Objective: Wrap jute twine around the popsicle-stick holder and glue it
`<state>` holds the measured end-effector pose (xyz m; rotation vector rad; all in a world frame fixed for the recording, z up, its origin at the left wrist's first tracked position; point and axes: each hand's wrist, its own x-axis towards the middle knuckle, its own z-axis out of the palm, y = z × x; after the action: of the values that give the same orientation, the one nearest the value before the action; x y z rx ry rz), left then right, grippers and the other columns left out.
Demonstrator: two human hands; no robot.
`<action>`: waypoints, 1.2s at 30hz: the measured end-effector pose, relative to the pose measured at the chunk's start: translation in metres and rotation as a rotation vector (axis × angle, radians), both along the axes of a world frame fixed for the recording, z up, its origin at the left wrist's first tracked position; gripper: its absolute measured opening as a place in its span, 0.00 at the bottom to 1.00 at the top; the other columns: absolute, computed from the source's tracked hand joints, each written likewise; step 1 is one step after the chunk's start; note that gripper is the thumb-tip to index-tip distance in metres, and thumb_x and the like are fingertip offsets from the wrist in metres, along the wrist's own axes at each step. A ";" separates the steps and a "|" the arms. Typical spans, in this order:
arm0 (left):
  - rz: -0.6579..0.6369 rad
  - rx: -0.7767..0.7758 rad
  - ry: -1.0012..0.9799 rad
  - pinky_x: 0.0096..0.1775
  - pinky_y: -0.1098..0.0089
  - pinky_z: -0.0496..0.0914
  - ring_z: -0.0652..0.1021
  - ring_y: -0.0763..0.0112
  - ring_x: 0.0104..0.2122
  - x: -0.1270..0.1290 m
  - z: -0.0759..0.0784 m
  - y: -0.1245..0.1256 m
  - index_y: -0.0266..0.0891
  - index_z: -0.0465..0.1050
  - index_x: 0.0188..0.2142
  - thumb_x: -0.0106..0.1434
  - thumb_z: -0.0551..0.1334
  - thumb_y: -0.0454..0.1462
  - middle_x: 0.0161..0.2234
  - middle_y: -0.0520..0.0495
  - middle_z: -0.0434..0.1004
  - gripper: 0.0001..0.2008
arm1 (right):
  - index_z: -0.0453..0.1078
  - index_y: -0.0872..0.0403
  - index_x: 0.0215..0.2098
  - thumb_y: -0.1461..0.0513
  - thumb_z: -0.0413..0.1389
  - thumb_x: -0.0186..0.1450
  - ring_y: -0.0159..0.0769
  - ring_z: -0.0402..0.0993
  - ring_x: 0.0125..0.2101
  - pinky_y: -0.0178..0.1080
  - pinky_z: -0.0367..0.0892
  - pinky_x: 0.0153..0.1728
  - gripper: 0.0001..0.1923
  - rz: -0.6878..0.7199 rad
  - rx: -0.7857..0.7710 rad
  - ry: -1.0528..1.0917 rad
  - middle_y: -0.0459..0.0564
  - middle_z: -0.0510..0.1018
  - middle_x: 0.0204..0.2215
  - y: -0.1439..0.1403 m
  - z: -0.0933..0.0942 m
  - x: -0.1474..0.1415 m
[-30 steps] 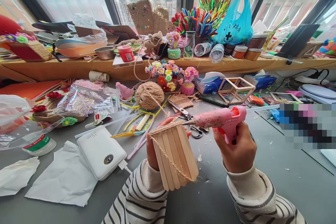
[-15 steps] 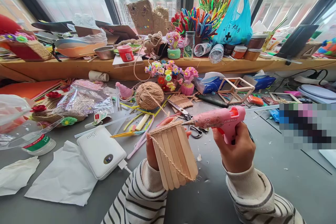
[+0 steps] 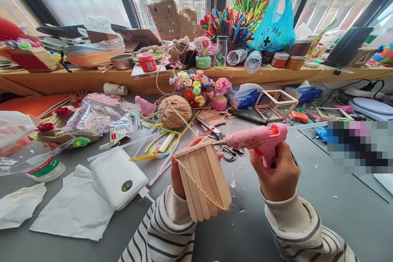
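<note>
Meanwhile, left hand (image 3: 178, 176) grips stick cup (image 3: 203, 182); right hand (image 3: 278, 176) clasps glue gun (image 3: 258, 139).

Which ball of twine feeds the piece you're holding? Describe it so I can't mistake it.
Start at the grey worktable below the wooden shelf. Just beyond the left hand and its stick cup sits the twine ball, beside the pink cone. It is the only round brown wound ball there.
</note>
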<state>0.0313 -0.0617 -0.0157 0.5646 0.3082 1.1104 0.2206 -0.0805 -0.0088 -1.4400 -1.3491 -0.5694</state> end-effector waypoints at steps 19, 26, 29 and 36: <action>0.032 -0.021 -0.011 0.48 0.54 0.65 0.77 0.52 0.41 0.003 0.004 -0.002 0.43 0.62 0.55 0.49 0.61 0.56 0.41 0.44 0.78 0.36 | 0.63 0.55 0.28 0.52 0.57 0.55 0.24 0.54 0.12 0.29 0.56 0.14 0.14 -0.032 -0.026 0.025 0.37 0.61 0.13 -0.002 0.001 0.002; 0.033 -0.011 -0.014 0.49 0.55 0.65 0.76 0.53 0.42 0.003 0.002 -0.002 0.44 0.63 0.54 0.50 0.59 0.56 0.41 0.44 0.78 0.35 | 0.62 0.54 0.27 0.50 0.56 0.55 0.25 0.54 0.11 0.29 0.57 0.13 0.15 -0.056 -0.048 0.048 0.37 0.61 0.13 -0.002 0.002 0.000; 0.047 -0.003 -0.008 0.49 0.54 0.65 0.77 0.53 0.41 0.004 0.002 -0.003 0.42 0.66 0.51 0.50 0.59 0.56 0.40 0.43 0.78 0.33 | 0.62 0.54 0.27 0.51 0.56 0.55 0.25 0.56 0.12 0.30 0.57 0.14 0.15 -0.052 -0.032 0.076 0.38 0.63 0.13 -0.003 0.005 -0.003; 0.079 -0.001 -0.024 0.46 0.56 0.66 0.77 0.53 0.41 0.007 0.002 -0.004 0.44 0.68 0.49 0.49 0.60 0.56 0.42 0.45 0.77 0.31 | 0.61 0.54 0.28 0.52 0.57 0.55 0.26 0.60 0.12 0.29 0.58 0.14 0.15 -0.060 0.012 0.055 0.38 0.66 0.13 -0.004 0.006 -0.004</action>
<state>0.0383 -0.0659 -0.0140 0.5416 0.3124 1.1922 0.2170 -0.0847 -0.0033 -1.4796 -1.2616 -0.5721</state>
